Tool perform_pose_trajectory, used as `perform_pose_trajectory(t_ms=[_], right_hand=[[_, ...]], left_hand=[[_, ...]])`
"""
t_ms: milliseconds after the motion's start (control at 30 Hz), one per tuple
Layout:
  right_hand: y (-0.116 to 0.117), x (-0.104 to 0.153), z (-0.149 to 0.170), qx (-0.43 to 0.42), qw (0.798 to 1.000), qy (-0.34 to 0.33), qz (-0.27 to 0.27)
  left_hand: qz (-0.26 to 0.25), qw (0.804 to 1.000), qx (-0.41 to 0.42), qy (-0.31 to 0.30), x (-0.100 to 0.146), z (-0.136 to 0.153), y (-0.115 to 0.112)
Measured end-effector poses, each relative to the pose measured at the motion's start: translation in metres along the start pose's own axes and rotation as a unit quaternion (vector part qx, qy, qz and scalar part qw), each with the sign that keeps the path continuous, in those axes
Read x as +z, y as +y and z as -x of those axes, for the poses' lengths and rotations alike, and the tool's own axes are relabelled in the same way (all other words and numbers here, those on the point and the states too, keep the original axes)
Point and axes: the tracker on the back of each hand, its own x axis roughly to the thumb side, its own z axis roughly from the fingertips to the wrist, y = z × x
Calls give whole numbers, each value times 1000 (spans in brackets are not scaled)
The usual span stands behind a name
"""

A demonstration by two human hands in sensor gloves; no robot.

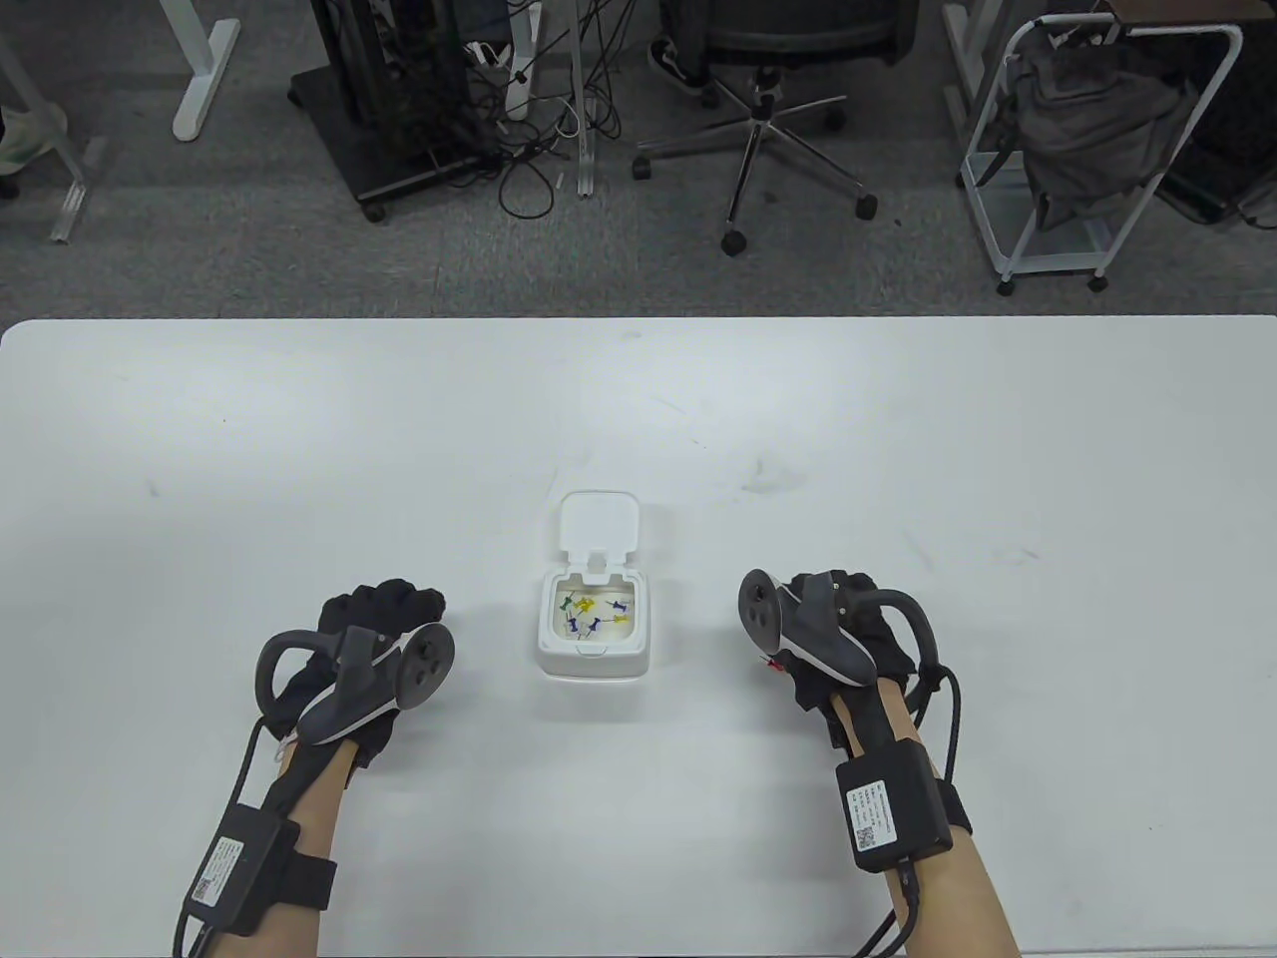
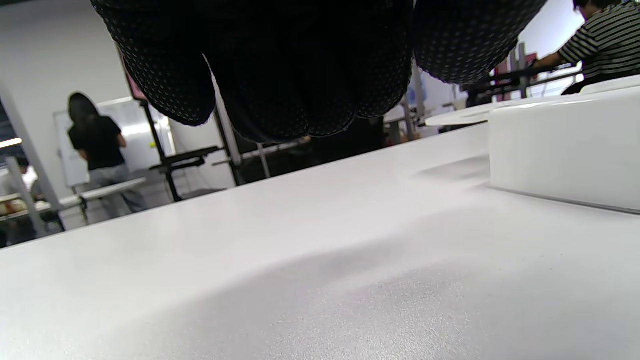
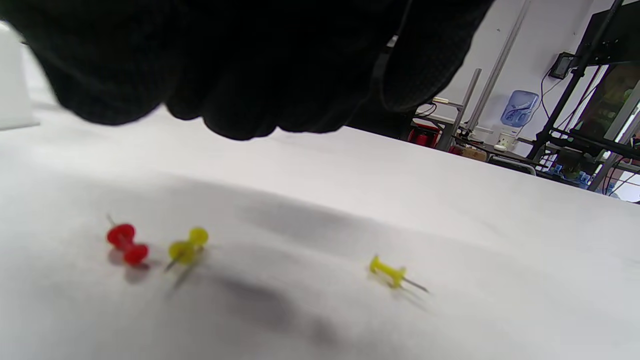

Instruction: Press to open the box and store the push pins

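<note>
A small white box stands in the middle of the table with its lid flipped back. Several yellow, blue and green push pins lie inside. My left hand rests on the table left of the box, fingers loosely curled and empty; its fingertips hang near the box wall. My right hand is right of the box, its curled fingers just above the table. Under it lie a red pin and two yellow pins. The red pin peeks out beside the right hand.
The white table reaches far beyond the box on all sides. An office chair and a cart stand on the floor past the far edge. The box edge shows at the left of the right wrist view.
</note>
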Motion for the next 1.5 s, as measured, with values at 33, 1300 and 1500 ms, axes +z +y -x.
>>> perform_pose_trajectory(t_ms=[33, 1300, 1500], right_hand=[[3, 1, 0, -6, 1000, -1, 1], [33, 2, -29, 98, 994, -41, 19], [21, 0, -27, 86, 995, -38, 24]], left_hand=[[1, 1000, 1, 0, 0, 0, 0], [-1, 1000, -1, -1, -1, -1, -1], [-1, 1000, 0, 1, -1, 0, -1]])
